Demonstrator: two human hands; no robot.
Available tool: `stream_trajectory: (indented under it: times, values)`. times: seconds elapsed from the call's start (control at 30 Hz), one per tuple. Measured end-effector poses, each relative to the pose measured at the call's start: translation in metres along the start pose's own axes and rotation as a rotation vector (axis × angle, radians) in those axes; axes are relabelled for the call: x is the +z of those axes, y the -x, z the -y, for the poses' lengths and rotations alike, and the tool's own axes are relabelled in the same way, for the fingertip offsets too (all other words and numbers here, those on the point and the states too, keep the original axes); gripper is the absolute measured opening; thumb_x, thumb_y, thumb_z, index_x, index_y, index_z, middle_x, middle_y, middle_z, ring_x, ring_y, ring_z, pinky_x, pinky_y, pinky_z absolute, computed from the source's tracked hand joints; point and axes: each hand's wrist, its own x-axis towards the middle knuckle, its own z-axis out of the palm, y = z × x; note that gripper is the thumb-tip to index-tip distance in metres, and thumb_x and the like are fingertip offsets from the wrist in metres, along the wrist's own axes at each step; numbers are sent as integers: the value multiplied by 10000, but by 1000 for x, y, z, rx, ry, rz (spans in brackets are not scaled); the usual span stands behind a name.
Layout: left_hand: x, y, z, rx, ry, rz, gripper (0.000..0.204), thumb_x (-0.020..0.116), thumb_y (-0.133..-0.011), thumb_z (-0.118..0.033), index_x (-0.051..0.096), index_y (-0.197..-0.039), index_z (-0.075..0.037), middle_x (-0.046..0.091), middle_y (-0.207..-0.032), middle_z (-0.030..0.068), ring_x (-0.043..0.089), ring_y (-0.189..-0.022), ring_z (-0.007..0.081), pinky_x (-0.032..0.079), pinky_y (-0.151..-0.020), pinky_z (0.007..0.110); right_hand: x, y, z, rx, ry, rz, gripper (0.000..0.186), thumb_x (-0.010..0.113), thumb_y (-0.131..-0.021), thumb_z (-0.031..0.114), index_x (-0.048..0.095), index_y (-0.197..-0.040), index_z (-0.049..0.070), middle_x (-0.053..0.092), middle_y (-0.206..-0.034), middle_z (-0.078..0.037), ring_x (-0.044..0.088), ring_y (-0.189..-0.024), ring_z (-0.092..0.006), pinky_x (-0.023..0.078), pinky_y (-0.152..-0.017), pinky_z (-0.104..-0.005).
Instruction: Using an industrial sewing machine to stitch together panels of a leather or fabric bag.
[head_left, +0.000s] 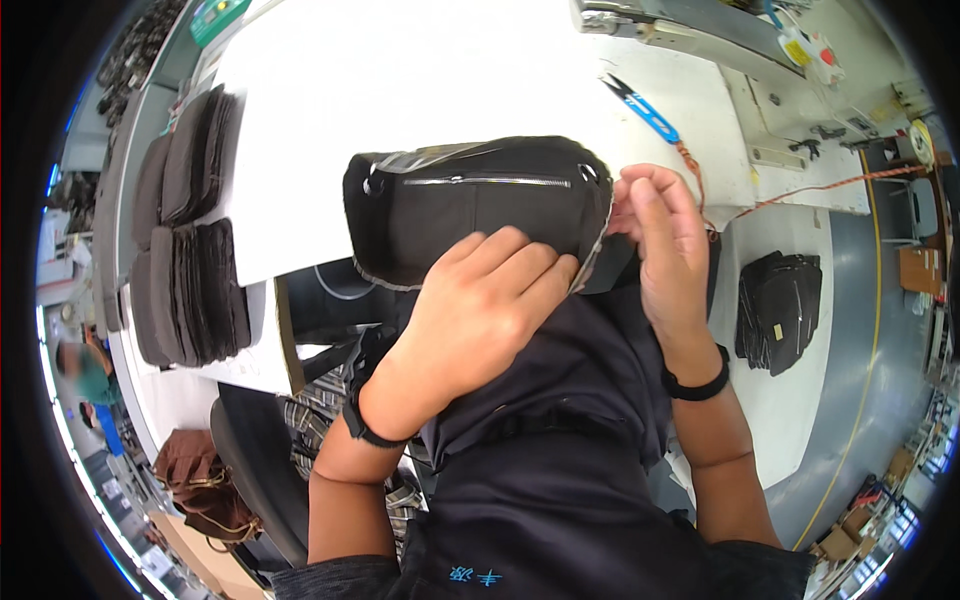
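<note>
Black zippered pouch (pixel 480 205) held up off white surface (pixel 330 120), zipper side facing up, seemingly for inspection of seam edge. Left hand (pixel 480 310) at 6 o'clock of pouch, fingers (pixel 520 265) clamped over lower rim; right hand (pixel 665 240) at 3 o'clock, fingers together pinching end. Blue snips (pixel 642 108) at 1 o'clock; stacked dark pieces (pixel 190 240) at 9 o'clock.

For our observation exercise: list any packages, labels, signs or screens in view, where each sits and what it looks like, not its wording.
Yellow label: small rectangle on the sewing machine, top right.
Red round sticker: beside the yellow label.
Cardboard boxes: brown, on the floor, lower right.
No screens show.
</note>
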Motion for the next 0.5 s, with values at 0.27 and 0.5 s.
stream_trajectory:
  times: [0.27, 0.5]
  values:
    - [-52, 1, 47, -366, -337, -160, 400, 822, -806, -58, 724, -1194, -56, 706, -1222, 124, 657, -1072, 329, 544, -919, 422, 7, -6, -6, -42, 570, 17, 443, 700, -970, 102, 591, -1388, 7, 663, -1214, -128, 644, -975, -158, 531, -823, -284]
    - [-70, -11, 130, -738, 41, 407, 231, 747, -943, -164, 772, -1096, 7, 736, -848, 76, 667, -763, 137, 526, -730, 289, 22, -30, 25, -163, 887, 118, 222, 663, -1007, 76, 766, -1200, 38, 752, -1100, -46, 650, -888, -73, 507, -751, -231]
